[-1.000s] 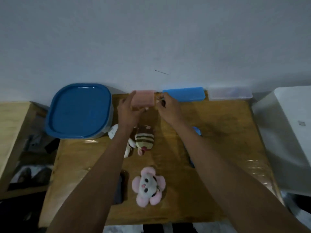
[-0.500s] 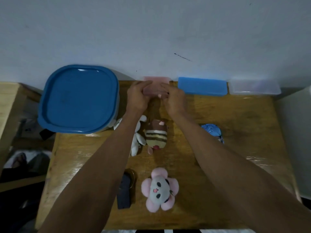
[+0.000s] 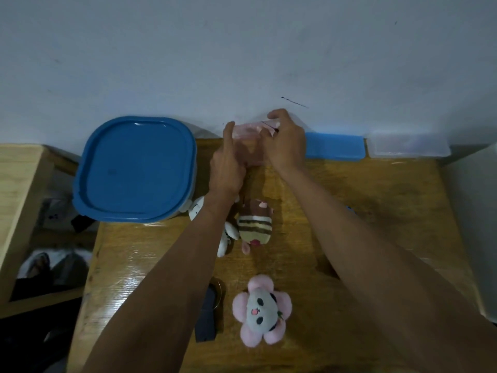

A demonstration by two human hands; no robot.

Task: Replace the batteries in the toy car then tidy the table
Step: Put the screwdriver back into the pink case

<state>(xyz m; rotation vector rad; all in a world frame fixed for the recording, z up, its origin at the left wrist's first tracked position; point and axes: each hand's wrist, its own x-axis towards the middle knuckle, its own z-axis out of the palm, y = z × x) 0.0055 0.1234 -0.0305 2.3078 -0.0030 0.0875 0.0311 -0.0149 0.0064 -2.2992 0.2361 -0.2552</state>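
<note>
Wooden table by wall, pink translucent box, possibly lidded, gripped by left hand and right hand

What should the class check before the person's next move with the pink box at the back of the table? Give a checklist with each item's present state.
1. Both hands on the pink box: ok. Left hand at its left side, right hand curled over its right end.
2. Box lid open or closed: cannot tell, the hands cover it.
3. Blue case clear of the grip: ok, it lies just right of the right hand.
4. Striped plush out of the way: ok, it lies nearer the person than the hands.
5. Toy car and batteries located: cannot tell.
</note>
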